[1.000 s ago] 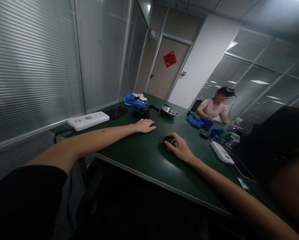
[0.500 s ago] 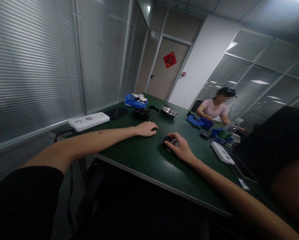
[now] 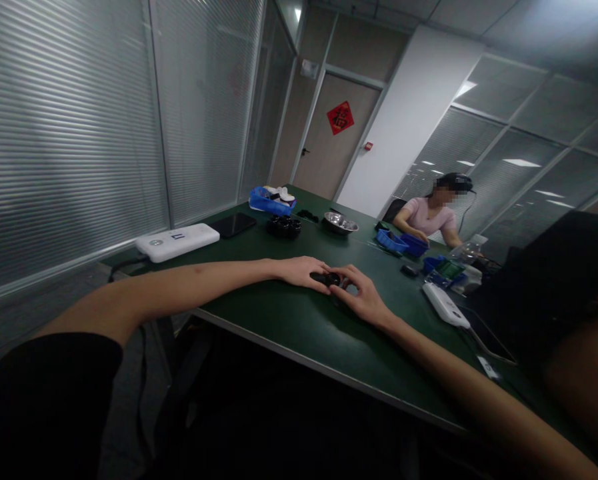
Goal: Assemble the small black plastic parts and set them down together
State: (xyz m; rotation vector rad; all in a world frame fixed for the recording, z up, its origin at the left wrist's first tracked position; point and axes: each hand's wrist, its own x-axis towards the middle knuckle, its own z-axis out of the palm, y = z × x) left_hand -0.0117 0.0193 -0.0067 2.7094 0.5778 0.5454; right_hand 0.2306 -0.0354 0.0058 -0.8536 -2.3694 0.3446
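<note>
My left hand (image 3: 303, 272) rests low over the green table, thumb and fingers closed around a small black piece (image 3: 319, 277). Close against it, my right hand (image 3: 363, 295) grips a rounded black part (image 3: 333, 279) between thumb and fingers. The two black things meet or overlap between my hands; their exact kind is too small and dark to make out. Beyond my left hand lies a cluster of round black parts (image 3: 285, 227). A shiny metal bowl (image 3: 341, 224) with something clear or silvery inside stands farther back.
A white power bank (image 3: 179, 243) and a black phone (image 3: 233, 225) lie at left. Behind them is a filled blue basket (image 3: 271, 202). Another person (image 3: 431, 217) sits across, near blue bins (image 3: 413, 245). A bottle (image 3: 456, 263) and second power bank (image 3: 445, 305) are at right.
My left hand has moved right and slightly nearer, bringing its black piece up to the black part in my right hand. My right hand has barely moved.
</note>
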